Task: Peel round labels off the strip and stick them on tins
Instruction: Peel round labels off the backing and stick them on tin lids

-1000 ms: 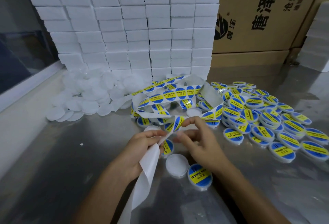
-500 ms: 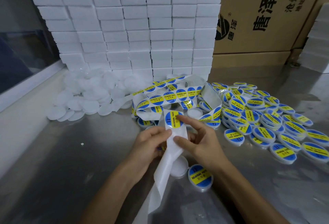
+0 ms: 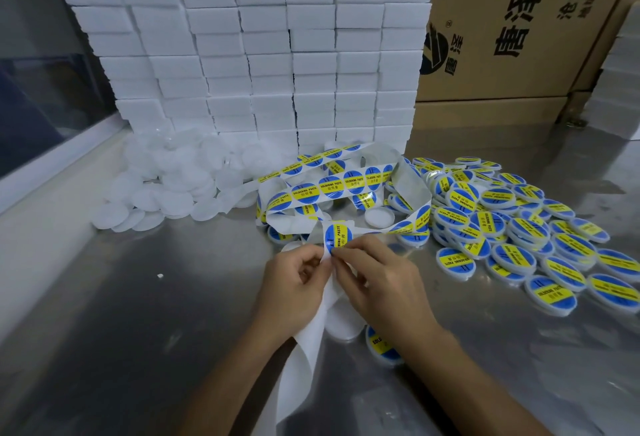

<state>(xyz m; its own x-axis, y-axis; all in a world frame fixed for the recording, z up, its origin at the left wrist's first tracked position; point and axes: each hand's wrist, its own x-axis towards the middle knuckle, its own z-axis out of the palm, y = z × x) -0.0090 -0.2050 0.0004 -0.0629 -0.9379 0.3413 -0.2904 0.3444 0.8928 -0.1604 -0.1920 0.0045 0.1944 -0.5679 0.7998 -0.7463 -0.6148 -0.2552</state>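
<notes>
Left hand (image 3: 294, 274) pinched label strip (image 3: 313, 323) at peel point, keeping backing taut so label edge could lift. Right hand (image 3: 375, 278) pinched lower edge of blue-and-yellow round label (image 3: 337, 235), apparently starting peel (label upright above fingers, mostly on backing). Spent backing trailed down toward the person, off work area. Unlabelled white tin (image 3: 341, 326) sat on tabletop (image 3: 138, 314) just under the hands, likely next target. Labelled tins (image 3: 519, 227) piled right, blank tins (image 3: 166, 189) left: sorted by status.
</notes>
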